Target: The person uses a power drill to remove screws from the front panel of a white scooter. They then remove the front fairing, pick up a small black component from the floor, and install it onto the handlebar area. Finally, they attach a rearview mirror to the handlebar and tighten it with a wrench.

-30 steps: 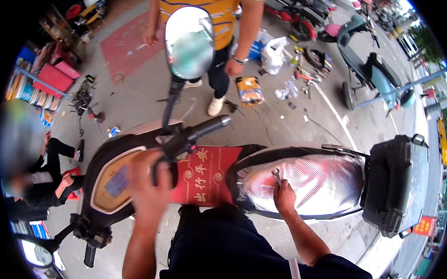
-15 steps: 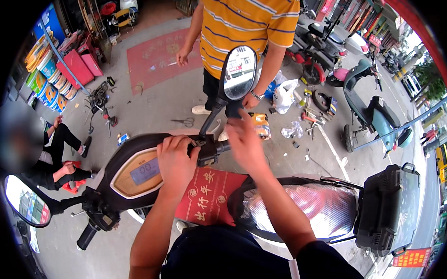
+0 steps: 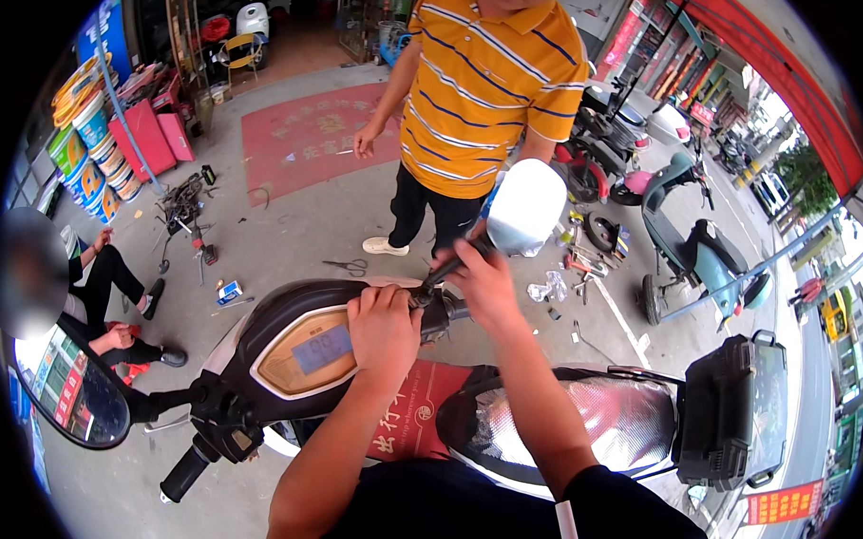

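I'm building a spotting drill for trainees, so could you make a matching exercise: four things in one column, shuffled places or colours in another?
Things:
1. right hand
2. scissors
3. storage box
4. footboard mat

Places or colours:
A. behind the silver-covered seat
B. red
C. at the mirror stem
D. on the ground

Pairs: 1-C, 2-D, 3-A, 4-B

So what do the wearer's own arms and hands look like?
Left hand and right hand: ungloved, five-fingered, no watch or band showing at either wrist. Forearms bare. Right arm has a plain, very dark short sleeve, no visible marking; left sleeve can't be made out. No cables on either arm.
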Available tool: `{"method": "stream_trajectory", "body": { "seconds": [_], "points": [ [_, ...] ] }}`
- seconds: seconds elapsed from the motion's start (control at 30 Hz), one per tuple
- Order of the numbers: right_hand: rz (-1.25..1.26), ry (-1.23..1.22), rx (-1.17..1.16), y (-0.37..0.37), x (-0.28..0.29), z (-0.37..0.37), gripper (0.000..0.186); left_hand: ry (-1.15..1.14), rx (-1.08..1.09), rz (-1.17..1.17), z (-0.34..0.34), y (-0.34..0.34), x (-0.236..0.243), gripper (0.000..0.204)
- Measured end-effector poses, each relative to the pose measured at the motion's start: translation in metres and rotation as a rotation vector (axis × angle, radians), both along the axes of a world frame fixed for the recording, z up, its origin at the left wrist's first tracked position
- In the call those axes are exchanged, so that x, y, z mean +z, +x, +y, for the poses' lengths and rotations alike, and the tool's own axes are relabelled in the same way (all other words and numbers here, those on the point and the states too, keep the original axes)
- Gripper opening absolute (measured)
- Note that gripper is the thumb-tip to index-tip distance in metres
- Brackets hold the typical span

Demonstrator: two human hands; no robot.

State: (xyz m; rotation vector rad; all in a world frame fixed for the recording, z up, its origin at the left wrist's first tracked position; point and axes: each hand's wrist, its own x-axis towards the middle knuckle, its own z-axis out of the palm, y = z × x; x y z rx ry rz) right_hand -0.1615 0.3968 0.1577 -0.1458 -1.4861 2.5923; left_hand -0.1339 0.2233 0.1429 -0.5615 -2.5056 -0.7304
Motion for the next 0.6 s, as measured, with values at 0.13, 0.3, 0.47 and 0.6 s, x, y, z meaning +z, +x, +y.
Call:
{"method": "stream_trajectory", "body": {
  "seconds": [0.13,0.3,0.47,0.6],
  "points": [
    [-0.06,0.914,-0.099,-0.039,0.017,-0.059,0.036,-0.045,0.004,0.046,0.0,-0.003,-0.005,0.026],
    [0.332,0.634,0.083,0.029,-0.003,-0.01,0.032,-0.036,-0.004,0.001,-0.011,-0.001,-0.003,0.029],
    [0.066,0.848,-0.056,-0.027,0.012,-0.021,0.028,-0.118,-0.027,-0.036,0.01,-0.004,0.003,0.031],
    [0.411,1.101,0.115,0.016,0.001,-0.023,0.035,-0.295,0.102,-0.105,-0.009,-0.012,-0.016,0.034]
  ]
}}
